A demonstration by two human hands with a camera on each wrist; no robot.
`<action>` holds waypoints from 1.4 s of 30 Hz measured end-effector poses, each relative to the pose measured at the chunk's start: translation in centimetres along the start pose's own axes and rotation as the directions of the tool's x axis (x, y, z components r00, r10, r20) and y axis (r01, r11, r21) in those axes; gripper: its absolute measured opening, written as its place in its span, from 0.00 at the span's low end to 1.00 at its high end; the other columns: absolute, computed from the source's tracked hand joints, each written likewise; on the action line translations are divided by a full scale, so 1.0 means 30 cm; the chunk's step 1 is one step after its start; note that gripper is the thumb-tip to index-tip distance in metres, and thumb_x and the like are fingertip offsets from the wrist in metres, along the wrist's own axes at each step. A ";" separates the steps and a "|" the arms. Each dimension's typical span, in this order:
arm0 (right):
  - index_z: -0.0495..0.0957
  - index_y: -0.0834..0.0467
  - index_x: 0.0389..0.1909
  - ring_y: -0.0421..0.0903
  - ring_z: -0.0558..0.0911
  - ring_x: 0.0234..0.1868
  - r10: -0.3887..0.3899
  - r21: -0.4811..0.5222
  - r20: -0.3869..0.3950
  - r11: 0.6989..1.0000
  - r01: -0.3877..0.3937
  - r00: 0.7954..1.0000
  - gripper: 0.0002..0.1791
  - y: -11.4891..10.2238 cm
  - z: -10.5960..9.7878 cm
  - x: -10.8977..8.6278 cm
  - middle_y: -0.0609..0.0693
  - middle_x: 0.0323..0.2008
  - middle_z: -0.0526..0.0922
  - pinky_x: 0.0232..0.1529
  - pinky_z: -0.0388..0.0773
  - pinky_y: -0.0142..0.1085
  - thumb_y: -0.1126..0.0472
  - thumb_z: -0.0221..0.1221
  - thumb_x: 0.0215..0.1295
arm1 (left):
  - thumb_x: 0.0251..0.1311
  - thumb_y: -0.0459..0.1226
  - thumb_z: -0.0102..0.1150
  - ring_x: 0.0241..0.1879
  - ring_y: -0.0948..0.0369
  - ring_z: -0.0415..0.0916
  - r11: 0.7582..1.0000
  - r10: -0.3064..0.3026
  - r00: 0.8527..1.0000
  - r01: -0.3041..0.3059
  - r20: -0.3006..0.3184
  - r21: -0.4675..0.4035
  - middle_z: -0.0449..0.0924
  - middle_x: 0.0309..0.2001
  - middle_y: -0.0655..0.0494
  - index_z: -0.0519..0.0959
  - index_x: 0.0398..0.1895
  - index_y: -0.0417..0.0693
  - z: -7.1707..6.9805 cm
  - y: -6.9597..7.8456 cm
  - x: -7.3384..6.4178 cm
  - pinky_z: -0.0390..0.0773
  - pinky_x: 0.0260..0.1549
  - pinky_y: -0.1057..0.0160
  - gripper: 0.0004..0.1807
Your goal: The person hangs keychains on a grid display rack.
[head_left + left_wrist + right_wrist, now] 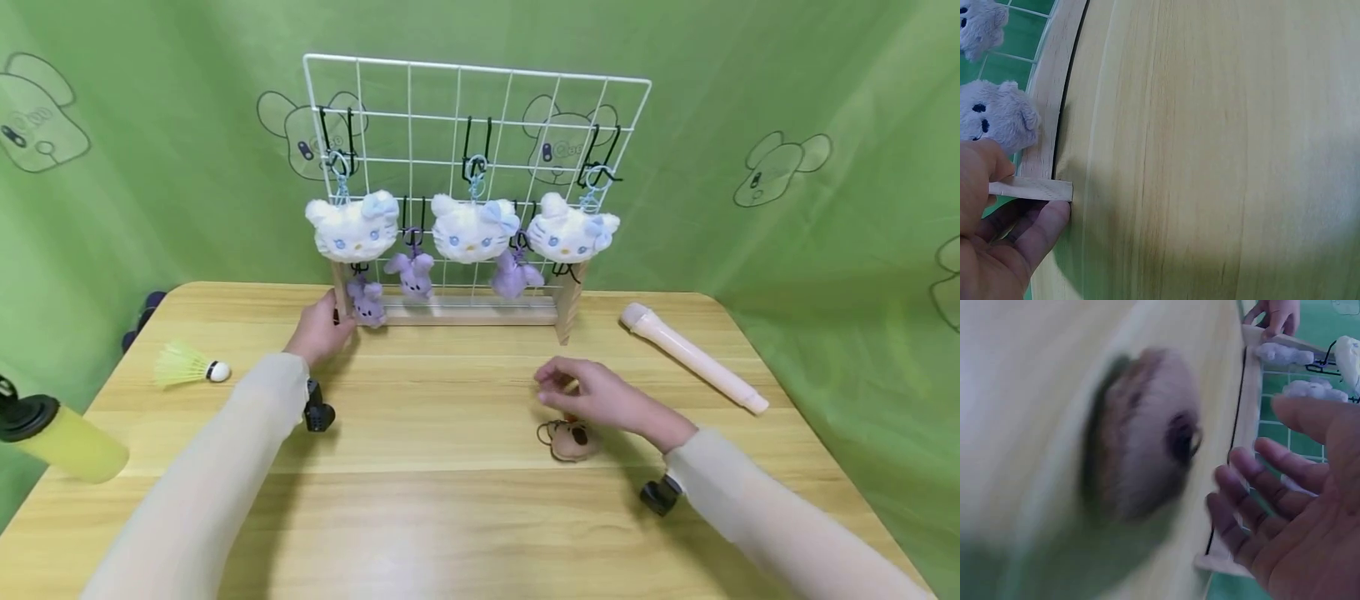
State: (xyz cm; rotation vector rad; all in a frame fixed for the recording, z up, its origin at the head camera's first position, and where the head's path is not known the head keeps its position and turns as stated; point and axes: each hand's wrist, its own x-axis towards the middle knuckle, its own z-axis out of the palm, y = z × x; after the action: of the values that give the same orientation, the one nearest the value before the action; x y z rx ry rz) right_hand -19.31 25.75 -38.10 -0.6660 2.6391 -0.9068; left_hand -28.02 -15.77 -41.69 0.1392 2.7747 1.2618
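At the left end of the white wire rack (pixel 457 162), my left hand (pixel 318 329) pinches the wooden side foot (pixel 1035 189) between thumb and fingers. A purple plush keychain (pixel 367 304) hangs right beside that hand. My right hand (pixel 592 393) is held above the table with loosely bent fingers and holds nothing. Just below it lies a brown plush keychain (pixel 572 443) with a dark nose and a ring, partly covered by the hand in the head view. In the right wrist view this brown plush is blurred and apart from the fingers (pixel 1241 481).
Three white cat plush keychains (pixel 471 229) and more purple ones (pixel 415 275) hang from black hooks on the rack. A pink microphone (pixel 693 358) lies at the right. To the left are a shuttlecock (pixel 191 367) and a yellow bottle (pixel 78 446). Green curtain (pixel 712 67) surrounds the table.
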 end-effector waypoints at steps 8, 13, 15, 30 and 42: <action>0.80 0.61 0.50 0.41 0.75 0.38 0.045 -0.143 0.051 0.989 -0.037 0.998 0.21 0.029 0.043 -0.089 0.49 0.38 0.80 0.39 0.77 0.32 0.49 0.69 0.68 | 0.74 0.32 0.49 0.47 0.42 0.82 1.000 0.009 1.000 -0.009 -0.005 0.029 0.78 0.56 0.25 0.64 0.69 0.28 -0.005 -0.007 0.002 0.88 0.48 0.49 0.24; 0.80 0.58 0.48 0.40 0.74 0.40 0.036 -0.201 0.021 0.979 -0.031 0.999 0.20 0.022 0.059 -0.108 0.49 0.40 0.79 0.41 0.78 0.33 0.50 0.72 0.62 | 0.75 0.32 0.49 0.44 0.44 0.82 1.000 0.006 1.000 -0.006 -0.003 0.013 0.79 0.55 0.26 0.64 0.70 0.28 -0.002 -0.004 0.002 0.89 0.44 0.52 0.25; 0.80 0.57 0.46 0.40 0.74 0.40 0.015 -0.202 0.021 0.979 -0.010 1.000 0.18 0.021 0.064 -0.110 0.49 0.40 0.78 0.41 0.79 0.32 0.54 0.73 0.62 | 0.75 0.32 0.50 0.43 0.45 0.82 1.000 0.008 1.000 -0.008 -0.008 0.014 0.79 0.55 0.26 0.64 0.69 0.28 -0.002 -0.002 0.002 0.89 0.42 0.55 0.24; 0.77 0.52 0.36 0.38 0.68 0.36 -0.019 -0.192 0.074 0.981 0.033 0.997 0.10 0.031 0.082 -0.104 0.46 0.35 0.73 0.36 0.70 0.28 0.59 0.71 0.63 | 0.74 0.32 0.49 0.43 0.46 0.81 1.000 0.023 1.000 -0.023 -0.011 0.015 0.79 0.54 0.26 0.64 0.69 0.27 0.000 -0.008 0.002 0.88 0.41 0.56 0.25; 0.77 0.53 0.42 0.41 0.69 0.39 -0.016 -0.215 0.103 0.976 0.038 0.995 0.15 0.003 0.089 -0.081 0.45 0.36 0.75 0.38 0.68 0.30 0.53 0.72 0.63 | 0.73 0.32 0.50 0.44 0.44 0.82 0.999 0.023 1.000 -0.023 -0.015 0.023 0.79 0.53 0.26 0.65 0.67 0.27 0.006 -0.003 0.000 0.88 0.45 0.51 0.23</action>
State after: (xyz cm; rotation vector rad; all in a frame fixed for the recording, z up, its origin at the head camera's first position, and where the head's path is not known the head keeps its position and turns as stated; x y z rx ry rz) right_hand -16.20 25.70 -39.97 -0.7785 2.6657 -0.5794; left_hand -28.00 -15.70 -41.86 0.1643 2.8091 1.2417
